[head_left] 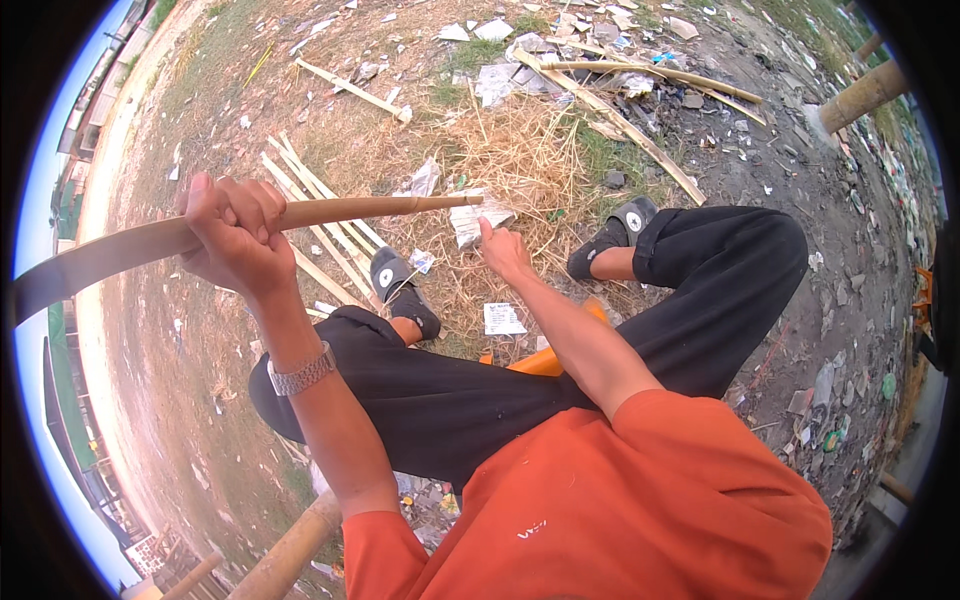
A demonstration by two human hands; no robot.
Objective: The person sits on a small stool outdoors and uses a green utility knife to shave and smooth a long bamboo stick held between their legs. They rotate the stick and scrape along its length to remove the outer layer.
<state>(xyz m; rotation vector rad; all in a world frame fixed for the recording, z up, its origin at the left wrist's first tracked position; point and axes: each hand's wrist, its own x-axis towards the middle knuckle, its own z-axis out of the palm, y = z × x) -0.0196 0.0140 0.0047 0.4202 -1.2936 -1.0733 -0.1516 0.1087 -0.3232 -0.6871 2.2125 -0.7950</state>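
My left hand (238,228) is raised at the left, its fingers wrapped round a long bamboo strip (350,208). The strip widens and bends out toward the left rim of the view. Its narrow end points right and stops just above my right hand (506,252). That hand is held low over the ground between my feet, fingers curled in and thumb up. Whatever those fingers may hold is hidden. A crumpled whitish sheet (470,228) shows behind the strip's tip and the right hand.
Several split bamboo strips (325,215) lie by my left foot. Dry straw-like shavings (525,150) are heaped ahead, with longer bamboo pieces (615,115) beyond. An orange seat (540,362) shows under my legs. A thick bamboo post (865,97) stands far right; litter covers the ground.
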